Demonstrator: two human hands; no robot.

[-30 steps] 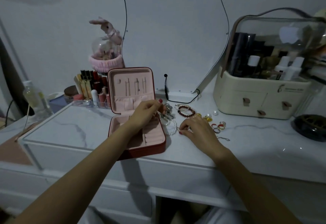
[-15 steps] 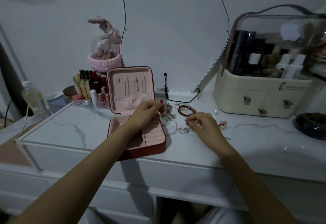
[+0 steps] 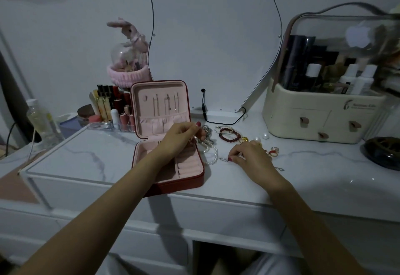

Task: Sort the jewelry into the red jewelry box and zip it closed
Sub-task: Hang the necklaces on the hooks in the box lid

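A mirror (image 3: pixel 216 36) leans against the wall. Left of it stand a bunny dome (image 3: pixel 128 58), a lipstick rack (image 3: pixel 112 110) and a bottle (image 3: pixel 41 119). Right of it sits a cosmetics case (image 3: pixel 324 119), then a dark dish (image 3: pixel 383 153). A cable (image 3: pixel 216 119) lies at its base.

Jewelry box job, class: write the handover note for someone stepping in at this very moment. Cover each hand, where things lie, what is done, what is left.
Left hand: over the open red jewelry box, pinching a pearl strand that trails onto the tabletop.
Right hand: pinching a thin silver chain on the tabletop.
Still out: dark red bead bracelet, hoops, rings, loose pearl.
Done: box opened; necklaces hang in its lid.
Left: stow all the loose pieces, zip the box shut.
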